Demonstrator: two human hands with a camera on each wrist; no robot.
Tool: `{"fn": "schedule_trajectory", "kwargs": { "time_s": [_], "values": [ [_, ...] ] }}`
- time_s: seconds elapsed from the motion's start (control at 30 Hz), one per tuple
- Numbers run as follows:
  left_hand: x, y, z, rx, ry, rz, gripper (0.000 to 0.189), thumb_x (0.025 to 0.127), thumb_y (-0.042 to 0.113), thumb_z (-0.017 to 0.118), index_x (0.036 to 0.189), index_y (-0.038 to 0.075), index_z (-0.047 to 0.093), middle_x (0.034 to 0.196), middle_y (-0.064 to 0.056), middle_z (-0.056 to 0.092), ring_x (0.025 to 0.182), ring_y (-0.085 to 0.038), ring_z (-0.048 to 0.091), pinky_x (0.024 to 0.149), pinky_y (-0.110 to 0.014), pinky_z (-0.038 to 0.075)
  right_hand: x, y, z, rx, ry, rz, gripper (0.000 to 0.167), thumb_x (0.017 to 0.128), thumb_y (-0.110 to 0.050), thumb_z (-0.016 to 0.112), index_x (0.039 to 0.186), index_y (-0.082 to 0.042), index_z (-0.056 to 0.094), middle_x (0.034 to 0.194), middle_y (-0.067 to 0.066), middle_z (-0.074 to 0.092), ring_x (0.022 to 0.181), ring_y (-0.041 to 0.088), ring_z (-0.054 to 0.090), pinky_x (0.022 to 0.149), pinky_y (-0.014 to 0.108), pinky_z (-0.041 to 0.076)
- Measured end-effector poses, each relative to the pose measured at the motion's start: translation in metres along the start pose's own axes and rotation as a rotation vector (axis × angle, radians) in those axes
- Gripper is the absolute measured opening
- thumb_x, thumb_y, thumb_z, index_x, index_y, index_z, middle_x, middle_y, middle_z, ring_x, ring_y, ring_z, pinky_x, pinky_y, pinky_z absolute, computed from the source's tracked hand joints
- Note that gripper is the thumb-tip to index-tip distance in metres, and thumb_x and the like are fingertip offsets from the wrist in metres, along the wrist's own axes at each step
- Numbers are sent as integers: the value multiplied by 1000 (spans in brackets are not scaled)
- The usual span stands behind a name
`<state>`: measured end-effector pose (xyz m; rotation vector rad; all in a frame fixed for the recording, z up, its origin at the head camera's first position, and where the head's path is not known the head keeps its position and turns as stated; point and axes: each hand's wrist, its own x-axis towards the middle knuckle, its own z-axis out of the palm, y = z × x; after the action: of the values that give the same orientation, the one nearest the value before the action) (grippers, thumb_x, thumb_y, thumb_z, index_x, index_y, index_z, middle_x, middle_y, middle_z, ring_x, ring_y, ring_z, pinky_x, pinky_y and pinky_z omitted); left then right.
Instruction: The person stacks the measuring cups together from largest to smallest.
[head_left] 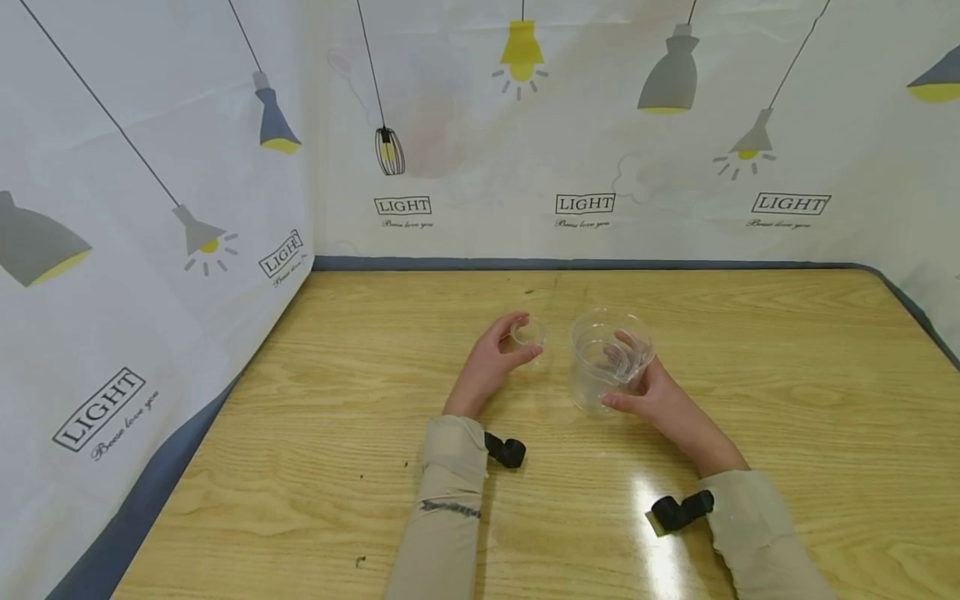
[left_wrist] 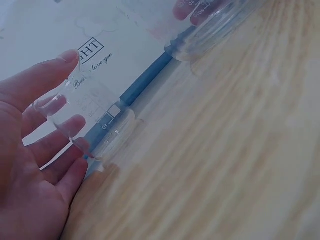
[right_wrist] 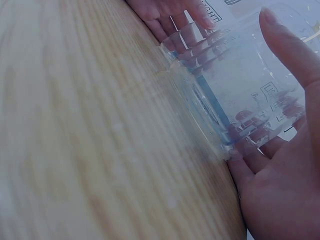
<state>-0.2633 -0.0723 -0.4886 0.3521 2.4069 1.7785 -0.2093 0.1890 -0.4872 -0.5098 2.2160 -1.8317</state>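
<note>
My left hand grips a small clear beaker, its thumb near side and fingers round the far side. In the left wrist view this small beaker shows printed graduation marks and stands upright on the table. To its right, my right hand holds a larger clear beaker, fingers and thumb spread round its wall. Inner rings show within the large beaker, like a smaller vessel nested in it. From the right wrist view, the large beaker's base rests on the wood. A narrow gap separates the two beakers.
The wooden table has a light grain and a few dark specks. A white cloth with printed lamps and a blue lower edge hangs behind and along the left. Black wrist cameras are strapped to both sleeves.
</note>
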Motion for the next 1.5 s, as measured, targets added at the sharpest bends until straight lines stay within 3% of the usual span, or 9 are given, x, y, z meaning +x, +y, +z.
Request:
{"fn": "schedule_trajectory", "kwargs": {
  "time_s": [0.1, 0.27, 0.5, 0.57, 0.73, 1.3, 1.5],
  "values": [
    [-1, 2, 0, 0, -4, -6, 61, 79, 41, 65, 132, 27, 41, 131, 10, 42, 122, -21, 37, 95, -42, 34, 0, 0, 0, 5, -3, -4, 87, 80, -8, 67, 143, -22, 8, 145, 12, 22, 131, 28, 21, 102, 51, 16],
    [2, 1, 0, 14, 6, -41, 61, 78, 42, 65, 132, 30, 40, 132, 13, 40, 122, -18, 36, 96, -40, 33, 0, 0, 0, 19, 0, 4, 87, 80, -8, 67, 142, -22, 8, 145, 13, 21, 131, 28, 21, 102, 50, 16],
    [3, -3, 3, 11, 39, -32, 63, 76, 46, 65, 132, 30, 41, 130, 15, 40, 121, -18, 36, 93, -41, 36, -1, -2, 1, 28, -6, 12, 87, 80, -9, 67, 142, -20, 8, 145, 13, 21, 130, 28, 23, 95, 20, 29],
    [3, -4, 3, 12, 47, -29, 63, 76, 47, 66, 132, 30, 41, 128, 16, 40, 121, -18, 37, 93, -40, 36, -1, -2, 1, 30, -6, 11, 87, 80, -9, 67, 142, -20, 8, 145, 13, 21, 130, 28, 22, 98, 24, 28],
    [2, -5, 4, 15, 63, -24, 63, 76, 46, 66, 131, 31, 41, 127, 18, 41, 121, -18, 37, 92, -39, 38, -1, -2, 1, 29, -3, 9, 87, 80, -9, 67, 142, -20, 8, 145, 13, 21, 131, 28, 21, 102, 49, 17],
    [2, 0, 10, 63, 84, -60, 57, 73, 49, 67, 124, 38, 44, 130, 17, 37, 120, -18, 37, 91, -40, 38, 0, -2, 0, 3, 5, 9, 87, 80, -9, 67, 143, -20, 8, 145, 14, 21, 130, 29, 22, 102, 50, 17],
    [3, -1, 12, 75, 79, -45, 61, 73, 49, 67, 127, 32, 45, 132, 14, 35, 121, -20, 37, 92, -40, 37, 0, -2, 0, 11, 4, 12, 87, 79, -9, 67, 142, -20, 9, 145, 14, 21, 131, 29, 21, 102, 52, 14]
  ]
}}
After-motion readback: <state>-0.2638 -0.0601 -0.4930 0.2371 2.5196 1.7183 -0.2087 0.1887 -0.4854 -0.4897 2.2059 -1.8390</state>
